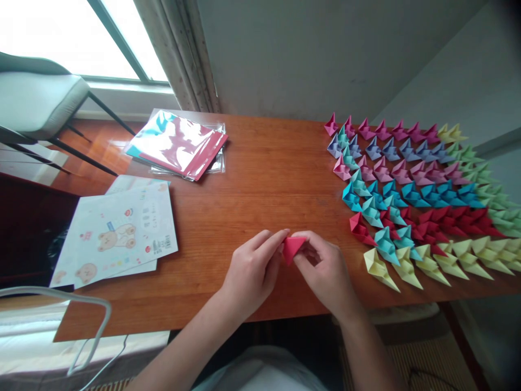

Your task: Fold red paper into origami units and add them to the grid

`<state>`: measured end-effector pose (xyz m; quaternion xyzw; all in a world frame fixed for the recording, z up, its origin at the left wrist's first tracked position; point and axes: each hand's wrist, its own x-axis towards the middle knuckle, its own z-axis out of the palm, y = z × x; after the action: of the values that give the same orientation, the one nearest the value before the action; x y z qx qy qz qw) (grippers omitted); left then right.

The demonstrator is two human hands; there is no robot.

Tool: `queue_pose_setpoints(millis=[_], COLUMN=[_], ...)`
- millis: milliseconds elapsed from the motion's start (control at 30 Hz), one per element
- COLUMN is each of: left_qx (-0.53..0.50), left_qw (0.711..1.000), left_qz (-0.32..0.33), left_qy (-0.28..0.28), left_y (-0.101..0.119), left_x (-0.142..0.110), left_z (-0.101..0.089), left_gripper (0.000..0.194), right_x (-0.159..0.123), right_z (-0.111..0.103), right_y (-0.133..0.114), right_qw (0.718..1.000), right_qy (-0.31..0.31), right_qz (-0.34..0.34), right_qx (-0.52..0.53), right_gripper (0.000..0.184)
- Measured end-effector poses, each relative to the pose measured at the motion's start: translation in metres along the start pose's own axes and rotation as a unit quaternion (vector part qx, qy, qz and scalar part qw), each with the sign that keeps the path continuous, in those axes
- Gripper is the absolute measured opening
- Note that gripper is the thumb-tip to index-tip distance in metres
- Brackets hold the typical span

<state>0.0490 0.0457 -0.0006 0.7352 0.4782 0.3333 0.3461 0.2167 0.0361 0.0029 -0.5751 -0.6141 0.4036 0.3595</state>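
A small folded piece of red paper [292, 248] is held over the front part of the wooden table, between both hands. My left hand [253, 267] pinches its left side, fingers closed. On the other side, my right hand [323, 267] grips the paper with thumb and fingers, closed too. The paper forms a downward-pointing triangle; its lower folds are partly hidden by the fingers. To the right of my right hand lie rows of folded paper boats, among them a red boat [360, 228] and a pale yellow boat [380, 268].
Glossy plastic packets of coloured paper [179, 142] lie at the back left of the table [260, 179]. Nearer on the left are booklets with bear drawings [122, 231]. A chair [40, 100] stands by the window; a white bent tube [101, 305] crosses the lower left.
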Motion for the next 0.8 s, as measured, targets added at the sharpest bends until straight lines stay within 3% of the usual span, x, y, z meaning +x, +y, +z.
queue_pose_setpoints(millis=[233,367,567,700,800], left_qx=[0.018,0.019,0.016,-0.072,-0.207], left_qw=[1.0,0.999,0.998,0.997,0.975], left_qz=[0.004,0.007,0.044,-0.011,-0.084], left_qy=[0.019,0.025,0.03,0.031,0.008], left_y=[0.0,-0.001,-0.003,-0.001,0.001], left_x=[-0.004,-0.004,-0.003,-0.003,-0.002], left_z=[0.003,0.004,0.004,0.001,-0.002], left_gripper=[0.036,0.032,0.041,0.038,0.035], right_x=[-0.003,-0.005,-0.007,-0.008,-0.008], right_z=[0.009,0.012,0.01,0.005,0.002], right_y=[0.002,0.004,0.003,0.004,0.005], right_qw=[0.973,0.958,0.96,0.963,0.963], right_qy=[0.117,0.117,0.11,0.095,0.097], right_qz=[-0.109,-0.139,-0.162,-0.174,-0.178], right_qx=[-0.169,-0.221,-0.2,-0.181,-0.176], right_gripper=[0.016,0.018,0.021,0.027,0.028])
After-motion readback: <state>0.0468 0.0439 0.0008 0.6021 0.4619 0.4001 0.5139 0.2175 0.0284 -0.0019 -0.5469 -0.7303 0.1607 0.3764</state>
